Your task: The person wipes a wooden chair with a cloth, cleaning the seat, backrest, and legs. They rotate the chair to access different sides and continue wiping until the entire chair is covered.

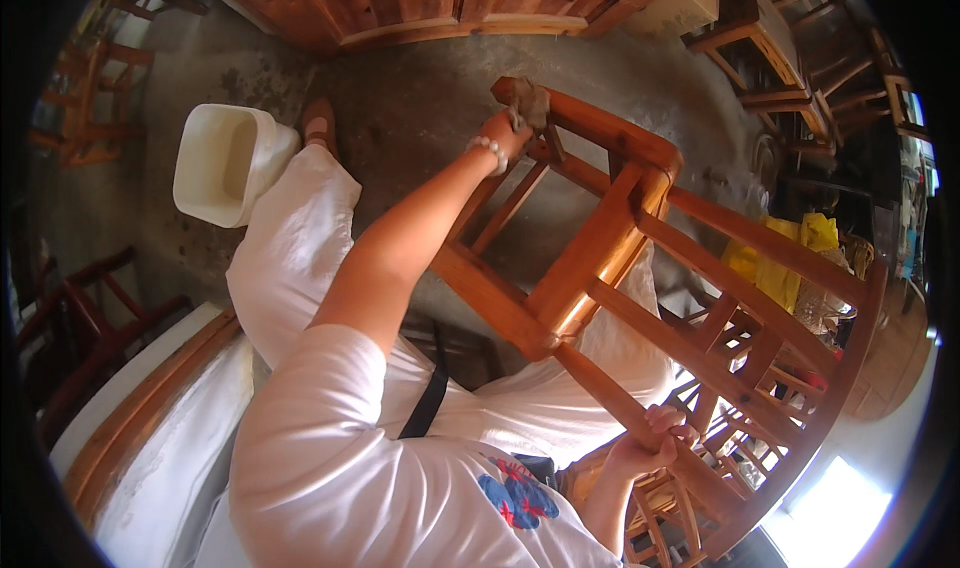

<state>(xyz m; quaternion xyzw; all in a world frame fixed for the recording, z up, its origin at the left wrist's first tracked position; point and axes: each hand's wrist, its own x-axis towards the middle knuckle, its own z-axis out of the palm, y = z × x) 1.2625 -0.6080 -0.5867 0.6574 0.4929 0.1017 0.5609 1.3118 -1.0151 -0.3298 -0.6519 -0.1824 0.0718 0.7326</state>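
A varnished wooden chair is tilted in front of me, its slatted back pointing to the lower right. Floor shows through the open part of its frame. My left hand, with a beaded bracelet at the wrist, presses a crumpled greyish-brown cloth against the far end of a chair rail. Nearer my body, my right hand grips an outer post of the chair back, fingers wrapped around it.
A white plastic bucket stands on the concrete floor beside my left foot. Wooden cabinet panels rise ahead. More wooden chairs stand at the far right, near a yellow bag. A dark red chair is at left.
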